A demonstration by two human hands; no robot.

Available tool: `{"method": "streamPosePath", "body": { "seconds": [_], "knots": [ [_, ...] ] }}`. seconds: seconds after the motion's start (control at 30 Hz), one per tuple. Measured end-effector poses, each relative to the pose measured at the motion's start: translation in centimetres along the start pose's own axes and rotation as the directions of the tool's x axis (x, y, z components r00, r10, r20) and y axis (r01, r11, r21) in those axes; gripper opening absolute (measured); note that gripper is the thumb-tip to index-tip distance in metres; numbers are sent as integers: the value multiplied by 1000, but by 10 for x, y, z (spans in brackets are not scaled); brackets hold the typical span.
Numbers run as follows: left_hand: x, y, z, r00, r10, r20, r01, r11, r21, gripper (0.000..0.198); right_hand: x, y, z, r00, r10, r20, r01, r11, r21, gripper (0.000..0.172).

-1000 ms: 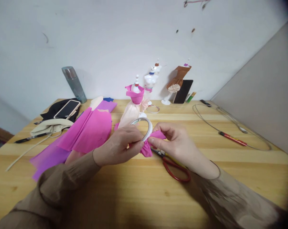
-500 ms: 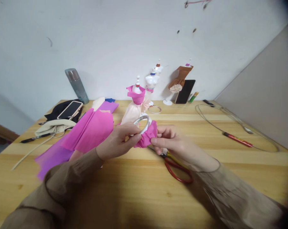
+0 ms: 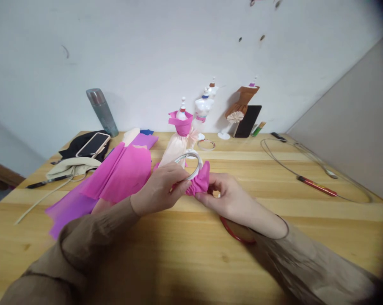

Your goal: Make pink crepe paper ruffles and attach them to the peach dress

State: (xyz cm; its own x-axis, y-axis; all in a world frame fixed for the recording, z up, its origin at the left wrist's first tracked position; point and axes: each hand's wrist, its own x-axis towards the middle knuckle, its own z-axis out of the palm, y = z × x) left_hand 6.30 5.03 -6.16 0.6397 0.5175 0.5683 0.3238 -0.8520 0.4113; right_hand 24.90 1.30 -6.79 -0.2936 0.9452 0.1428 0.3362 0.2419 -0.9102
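My left hand [image 3: 161,186] is closed around the lower edge of a white roll of tape [image 3: 196,163], with its thumb by a bunched strip of pink crepe paper [image 3: 199,183]. At the right end of that strip, my right hand [image 3: 229,197] pinches the gathered paper between thumb and fingers. Behind them stands a small dress form [image 3: 181,125] in a pink top and a pale peach skirt. Scissors with a red handle [image 3: 237,235] lie mostly hidden beneath my right hand and forearm.
Pink and purple paper sheets [image 3: 123,173] lie left, beside a phone [image 3: 93,145] and a bottle [image 3: 103,113]. More dress forms [image 3: 204,106] stand near the wall, one in brown paper [image 3: 242,101]. A red-handled cord tool [image 3: 316,186] lies right.
My right hand has shifted slightly left and lower along the pink paper, covering more of the scissors. The tape roll has tilted a little, and the view has moved slightly.
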Motion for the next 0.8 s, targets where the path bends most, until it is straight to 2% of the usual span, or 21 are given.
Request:
{"method": "streamPosePath", "body": {
  "seconds": [0.1, 0.2, 0.27, 0.33, 0.47, 0.6, 0.67, 0.8],
  "knots": [
    [0, 2, 0, 999, -15, 51, 18, 998, -60, 28, 0, 2, -10, 996, -68, 65, 82, 966, -246, 13],
    [1, 4, 0, 997, -33, 69, 40, 993, -107, 28, 1, -2, -18, 984, -35, 172, 87, 949, -302, 6],
    [1, 5, 1, 997, -54, 58, 60, 992, -109, 28, 1, -7, -19, 974, -2, 225, 48, 979, -199, 9],
    [1, 6, 1, 997, -62, 50, 67, 993, -93, 28, 1, -11, -19, 971, 13, 238, -8, 1000, -21, 14],
    [1, 6, 1, 998, -50, 42, 53, 996, -69, 28, 1, -10, -21, 969, 124, 213, -167, 966, 197, 28],
    [1, 5, 1, 997, -58, 57, 62, 996, -70, 29, 2, -6, -29, 931, 198, 308, -285, 919, 271, 42],
    [0, 5, 2, 996, -67, 65, 72, 995, -71, 30, 3, -7, -30, 930, 176, 322, -267, 926, 266, 46],
    [0, 5, 3, 993, -84, 78, 89, 994, -64, 30, 4, -8, -27, 951, 140, 276, -199, 960, 198, 41]
  ]
}}
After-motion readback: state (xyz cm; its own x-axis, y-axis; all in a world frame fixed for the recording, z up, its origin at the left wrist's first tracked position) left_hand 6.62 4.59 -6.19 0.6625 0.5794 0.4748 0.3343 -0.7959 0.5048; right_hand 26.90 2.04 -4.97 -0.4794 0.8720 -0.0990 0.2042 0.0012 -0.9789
